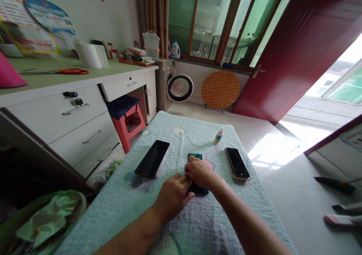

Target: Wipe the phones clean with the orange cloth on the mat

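Note:
A phone with a glossy teal back (199,189) lies near the middle of the cloth-covered table, largely hidden under my hands. Along its left edge my left hand (175,191) is closed, its fingers bent against the phone and its thumb low beside it. Over the phone's middle my right hand (201,173) is closed, with curled fingertips meeting those of the left; anything pinched in them is hidden. To the left lies a large black-screened phone (153,159). Another dark-screened phone (238,162) rests on a pale flat piece at the right. Behind it stands a small spray bottle (218,135).
A pale blue quilted cloth (175,132) covers the table. On the left are a white drawer desk (82,115), a red stool (130,125) and a green waste basket (82,202). An open washing machine door (189,89) and a round wooden tabletop (220,89) stand beyond.

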Motion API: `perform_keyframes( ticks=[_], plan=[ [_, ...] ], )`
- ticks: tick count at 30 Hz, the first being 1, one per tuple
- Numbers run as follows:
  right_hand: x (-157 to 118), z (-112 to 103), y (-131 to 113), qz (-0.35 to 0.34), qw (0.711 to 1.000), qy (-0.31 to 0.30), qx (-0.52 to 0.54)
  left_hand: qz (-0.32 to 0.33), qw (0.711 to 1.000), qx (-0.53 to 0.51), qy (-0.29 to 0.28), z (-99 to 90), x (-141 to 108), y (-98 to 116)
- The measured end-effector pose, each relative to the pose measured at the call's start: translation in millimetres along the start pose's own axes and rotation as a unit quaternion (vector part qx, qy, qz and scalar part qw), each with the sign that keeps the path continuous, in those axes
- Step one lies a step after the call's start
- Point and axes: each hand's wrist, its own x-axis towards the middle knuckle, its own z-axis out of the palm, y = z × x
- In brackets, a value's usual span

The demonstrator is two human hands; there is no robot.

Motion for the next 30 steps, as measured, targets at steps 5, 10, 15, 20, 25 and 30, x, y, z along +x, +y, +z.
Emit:
perform_keyframes(
  ticks=[5, 10, 15, 20, 25, 30],
  plan=[
    [16.0, 6.1, 10.7, 0.042, 0.999, 0.031, 0.015, 0.000, 1.000, 0.010, 0.007, 0.9, 0.1, -1.1],
    [37.4, 10.2, 23.5, 0.042, 0.997, 0.069, 0.020, -0.002, 1.000, 0.017, 0.004, -0.6, -1.1, -0.8],
    [50.0, 10.2, 27.9, 0.061, 0.995, 0.078, 0.016, -0.001, 1.000, 0.015, 0.002, -2.3, -0.3, 0.2],
    [54.8, 6.6, 27.6, 0.087, 0.993, 0.079, 0.015, -0.004, 1.000, 0.015, 0.003, -2.3, 0.3, 0.5],
    [57.0, 2.9, 27.2, 0.101, 0.992, 0.070, 0.021, -0.008, 1.000, 0.019, 0.005, 0.3, -1.2, 0.5],
    [54.4, 0.9, 30.0, 0.108, 0.991, 0.073, 0.027, -0.013, 1.000, 0.022, 0.003, -0.6, -1.1, 2.2]
  ],
)
